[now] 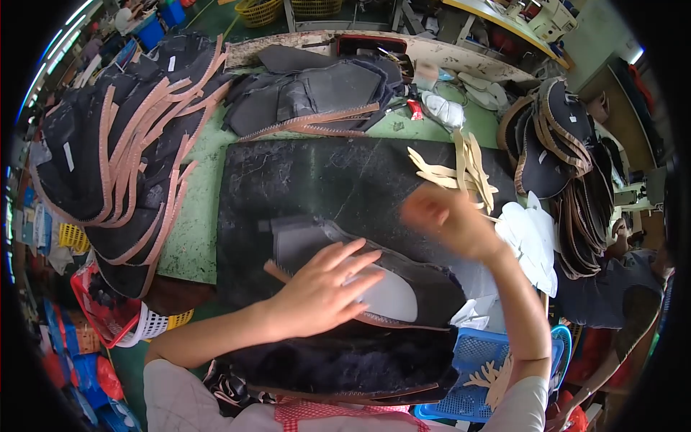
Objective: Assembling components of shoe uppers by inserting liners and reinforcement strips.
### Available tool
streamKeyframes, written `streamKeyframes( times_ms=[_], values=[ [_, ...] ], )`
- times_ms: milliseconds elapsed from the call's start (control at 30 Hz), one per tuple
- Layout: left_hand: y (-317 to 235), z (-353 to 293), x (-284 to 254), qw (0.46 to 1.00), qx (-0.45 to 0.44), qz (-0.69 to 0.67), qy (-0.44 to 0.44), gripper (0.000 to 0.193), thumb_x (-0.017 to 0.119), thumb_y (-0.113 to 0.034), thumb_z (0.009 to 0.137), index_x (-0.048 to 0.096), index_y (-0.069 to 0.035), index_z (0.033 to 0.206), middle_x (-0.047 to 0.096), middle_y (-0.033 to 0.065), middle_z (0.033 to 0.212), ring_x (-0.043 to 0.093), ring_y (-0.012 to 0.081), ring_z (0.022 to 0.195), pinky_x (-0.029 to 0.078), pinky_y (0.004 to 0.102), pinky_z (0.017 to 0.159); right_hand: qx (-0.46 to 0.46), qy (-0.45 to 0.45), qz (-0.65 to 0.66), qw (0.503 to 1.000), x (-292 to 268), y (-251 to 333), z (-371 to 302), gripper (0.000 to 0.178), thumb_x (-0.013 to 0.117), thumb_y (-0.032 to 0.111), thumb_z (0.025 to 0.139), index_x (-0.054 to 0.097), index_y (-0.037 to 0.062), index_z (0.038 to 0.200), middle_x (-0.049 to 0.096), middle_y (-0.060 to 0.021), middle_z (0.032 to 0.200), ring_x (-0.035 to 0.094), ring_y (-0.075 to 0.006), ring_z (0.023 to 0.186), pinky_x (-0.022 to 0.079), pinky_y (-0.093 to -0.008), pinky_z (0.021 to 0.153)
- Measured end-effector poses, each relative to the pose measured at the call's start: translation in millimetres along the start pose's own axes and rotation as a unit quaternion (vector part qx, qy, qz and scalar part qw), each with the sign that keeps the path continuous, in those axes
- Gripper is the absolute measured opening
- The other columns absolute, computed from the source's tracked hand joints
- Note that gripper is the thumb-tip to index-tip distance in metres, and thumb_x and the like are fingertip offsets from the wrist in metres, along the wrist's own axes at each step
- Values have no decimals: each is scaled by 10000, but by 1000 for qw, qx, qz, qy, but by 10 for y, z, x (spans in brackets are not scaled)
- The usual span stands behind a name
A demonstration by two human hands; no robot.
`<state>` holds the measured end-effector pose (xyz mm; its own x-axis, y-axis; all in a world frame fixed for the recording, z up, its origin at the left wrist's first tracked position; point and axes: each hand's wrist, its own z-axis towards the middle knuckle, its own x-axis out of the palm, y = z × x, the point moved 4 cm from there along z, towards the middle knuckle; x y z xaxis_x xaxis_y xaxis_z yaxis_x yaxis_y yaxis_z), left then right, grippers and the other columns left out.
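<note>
My left hand (325, 282) lies flat, fingers spread, on a dark grey shoe upper piece (432, 284) with a lighter grey inner panel, pressing it onto a black work mat (317, 180). My right hand (450, 216) is raised over the mat's right side, blurred by motion, close to a fan of pale beige strips (461, 169). Whether it holds one of the strips cannot be made out. A second grey piece (295, 241) lies under the upper, just left of my left hand.
Tall stacks of black pieces with tan stitched edges (122, 144) fill the left, more lie at the back (317, 97) and right (561, 144). White cut pieces (529, 237) sit right of the mat. A blue basket (482, 360) is at lower right, black furry material (345, 360) nearest me.
</note>
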<state>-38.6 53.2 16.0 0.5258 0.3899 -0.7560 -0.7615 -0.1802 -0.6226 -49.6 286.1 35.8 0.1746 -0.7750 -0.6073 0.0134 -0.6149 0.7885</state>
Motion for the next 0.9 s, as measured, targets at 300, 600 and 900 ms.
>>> streamKeyframes(
  times_ms=[300, 600, 900],
  values=[
    [40, 1284, 230, 979, 137, 57, -142, 280, 696, -157, 857, 650, -113, 1130, 577, 81, 1227, 495, 285, 1253, 398, 467, 1077, 169, -288, -378, 863, -766, -1031, 374, 376, 702, 445, 835, 658, 72, 858, 701, -128, 782, 692, -358, 762, 527, -477, 724],
    [409, 1729, 719, 983, 104, 125, -85, 402, 739, -190, 810, 628, -106, 1187, 506, 139, 1356, 389, 330, 1381, 311, 555, 1135, -6, -230, 243, 942, -1103, -1098, 256, 225, 666, 159, 926, 618, 22, 1098, 659, -37, 975, 610, -100, 884, 471, -254, 831],
    [417, 1767, 700, 986, 88, 133, -54, 384, 724, -139, 830, 637, -139, 1204, 519, 59, 1410, 401, 318, 1384, 295, 595, 1142, 175, -265, -352, 880, -806, -871, 413, 516, 757, 537, 764, 643, 49, 886, 684, -134, 839, 694, -311, 833, 531, -424, 731]
  ],
)
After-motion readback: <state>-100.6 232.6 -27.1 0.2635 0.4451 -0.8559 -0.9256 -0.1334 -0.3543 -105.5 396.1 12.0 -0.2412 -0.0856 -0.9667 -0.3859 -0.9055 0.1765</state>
